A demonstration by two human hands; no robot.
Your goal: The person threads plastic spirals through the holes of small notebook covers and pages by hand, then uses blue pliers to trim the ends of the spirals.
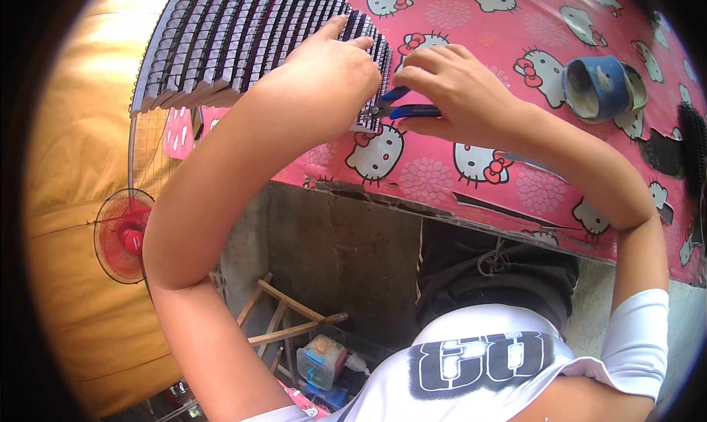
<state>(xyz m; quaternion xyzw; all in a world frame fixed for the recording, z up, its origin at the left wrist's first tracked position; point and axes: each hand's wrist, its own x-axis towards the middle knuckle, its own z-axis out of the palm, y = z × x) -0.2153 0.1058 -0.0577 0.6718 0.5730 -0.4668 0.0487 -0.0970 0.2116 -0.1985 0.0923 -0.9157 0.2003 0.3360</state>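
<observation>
A fanned stack of books with black coil bindings (213,39) lies at the table's upper left. My left hand (331,76) rests on the right end of the stack, two fingers stretched over the coils and the others partly hidden beneath. In my right hand (449,90) is a pair of blue-handled pliers (416,111), its handles spread apart. The dark jaws point left, at the coil end by the lower right corner of the stack, just below my left hand. Whether the jaws touch the coil is too small to tell.
The table wears a pink cat-patterned cover (434,183), torn along its front edge. A blue roll-shaped object (600,89) sits to the right. Below left are a red fan (125,236), a wooden frame (280,315) and a clear plastic container (321,361). An orange curtain (74,201) hangs at left.
</observation>
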